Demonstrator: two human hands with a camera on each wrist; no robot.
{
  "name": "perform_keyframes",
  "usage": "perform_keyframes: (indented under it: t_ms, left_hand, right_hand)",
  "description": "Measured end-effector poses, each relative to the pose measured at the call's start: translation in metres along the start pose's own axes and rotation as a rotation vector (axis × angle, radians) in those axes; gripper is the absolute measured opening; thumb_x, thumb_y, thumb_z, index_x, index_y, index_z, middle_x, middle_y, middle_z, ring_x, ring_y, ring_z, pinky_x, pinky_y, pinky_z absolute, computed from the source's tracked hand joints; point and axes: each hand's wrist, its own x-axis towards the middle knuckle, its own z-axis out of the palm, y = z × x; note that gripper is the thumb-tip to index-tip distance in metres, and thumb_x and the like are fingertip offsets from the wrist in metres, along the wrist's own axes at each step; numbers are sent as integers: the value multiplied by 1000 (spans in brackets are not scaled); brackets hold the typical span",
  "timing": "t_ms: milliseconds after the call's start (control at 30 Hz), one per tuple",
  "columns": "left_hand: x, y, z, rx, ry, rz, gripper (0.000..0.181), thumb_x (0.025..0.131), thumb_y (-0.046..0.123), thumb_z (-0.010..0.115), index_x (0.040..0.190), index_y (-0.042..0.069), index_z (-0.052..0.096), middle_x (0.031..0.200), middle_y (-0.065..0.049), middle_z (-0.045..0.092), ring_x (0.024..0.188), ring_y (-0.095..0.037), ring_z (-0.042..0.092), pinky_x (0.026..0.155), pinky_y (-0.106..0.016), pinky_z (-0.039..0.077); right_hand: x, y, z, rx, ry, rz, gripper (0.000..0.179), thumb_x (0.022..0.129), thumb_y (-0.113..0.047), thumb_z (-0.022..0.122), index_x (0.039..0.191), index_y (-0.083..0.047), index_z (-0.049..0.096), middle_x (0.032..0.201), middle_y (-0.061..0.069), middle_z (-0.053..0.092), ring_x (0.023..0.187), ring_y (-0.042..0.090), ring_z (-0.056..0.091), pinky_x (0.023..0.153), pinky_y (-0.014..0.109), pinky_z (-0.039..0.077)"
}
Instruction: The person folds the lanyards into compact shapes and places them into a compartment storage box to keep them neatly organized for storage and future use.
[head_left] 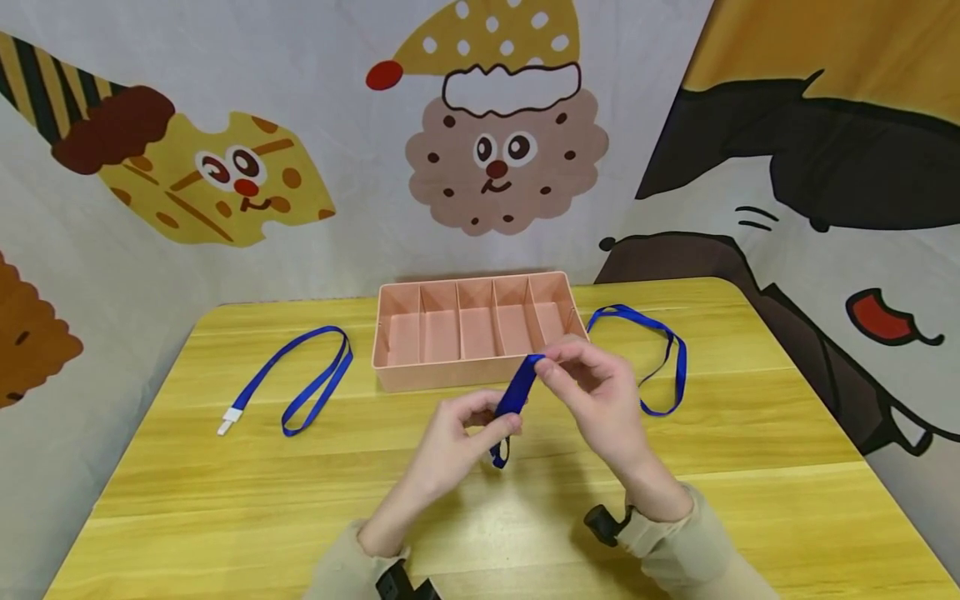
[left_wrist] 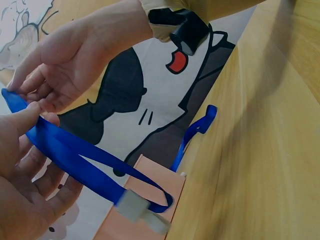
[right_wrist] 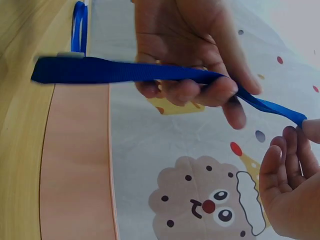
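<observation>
A folded blue lanyard (head_left: 516,390) is held up above the table, just in front of the pink box. My left hand (head_left: 453,437) pinches it around the middle between thumb and fingers. At its upper end, the fingertips of my right hand (head_left: 603,400) grip the fold. The left wrist view shows the strap doubled into a loop, with a whitish clip (left_wrist: 132,205) at the hanging end. In the right wrist view the blue strap (right_wrist: 125,70) runs past the left fingers to the right hand's fingertips.
The pink divided box (head_left: 442,372) stands at the table's back, its visible compartments bare. Left of it lies a second blue lanyard (head_left: 262,371) with a white clip (head_left: 230,417). A third blue lanyard (head_left: 681,367) lies on the right. A patterned cloth (head_left: 352,242) hangs behind the wooden table (head_left: 225,508).
</observation>
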Motion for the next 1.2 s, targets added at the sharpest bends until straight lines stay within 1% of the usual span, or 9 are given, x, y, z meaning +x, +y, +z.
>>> perform_keyframes:
  t_ms: [167,300,467,600,767,867,967,1067,1200]
  left_hand:
    - [2,-4,1,44,-22,2,18,98,16,74,112,4,78,95,-17,78,79,-2,63,75,-22,56]
    - [3,-8,2,82,-32,23,13,98,17,75,105,7,79,95,-11,78,78,-2,59,71,-21,53]
    - [2,-10,3,91,-48,1,15,102,21,70,96,8,74,82,-7,70,71,-3,53,64,-19,46]
    - [1,-10,3,60,-68,-35,18,105,22,66,105,5,72,82,-7,66,67,-4,51,60,-18,43]
    - [2,-10,3,11,-54,-41,26,109,20,57,122,4,73,84,-5,61,67,-5,47,59,-17,39]
    - [3,-10,4,-26,-49,-19,33,114,20,46,121,1,72,80,-8,57,67,-6,46,57,-19,37]
    - [5,-9,5,-48,-49,9,40,115,20,40,106,-2,71,81,-14,58,67,-6,46,57,-19,38]
    - [5,-9,4,-64,-46,26,39,114,18,44,99,-5,70,85,-22,64,69,-4,49,60,-17,42]
    - [3,-9,2,-96,-47,44,31,111,13,51,105,-8,73,90,-29,67,75,-2,58,68,-17,53]
  right_hand:
    - [2,-3,-6,69,33,50,32,98,14,59,100,-14,75,95,-10,73,82,4,68,78,18,59]
    - [5,-6,-10,83,71,76,34,99,13,58,98,-16,75,93,-10,73,81,3,69,76,19,59]
    - [8,-10,-13,65,144,128,30,101,8,58,95,-16,75,88,-10,74,78,5,68,74,21,59]
    - [9,-11,-16,60,172,153,25,103,5,58,96,-14,75,87,-8,74,77,8,68,74,22,60]
    - [11,-9,-19,82,197,172,23,104,2,58,96,-13,74,88,-8,75,76,8,70,75,22,61]
    - [13,-8,-21,102,208,182,22,105,0,58,96,-12,73,88,-8,76,76,7,71,73,22,61]
    - [14,-7,-22,123,209,196,21,106,-2,57,96,-12,73,87,-8,76,78,6,71,72,22,61]
    - [14,-6,-22,134,205,206,20,107,-3,56,97,-12,72,86,-8,75,79,6,70,72,21,61]
    - [15,-6,-23,164,200,202,20,108,-4,55,98,-12,70,85,-8,74,78,5,69,72,21,61]
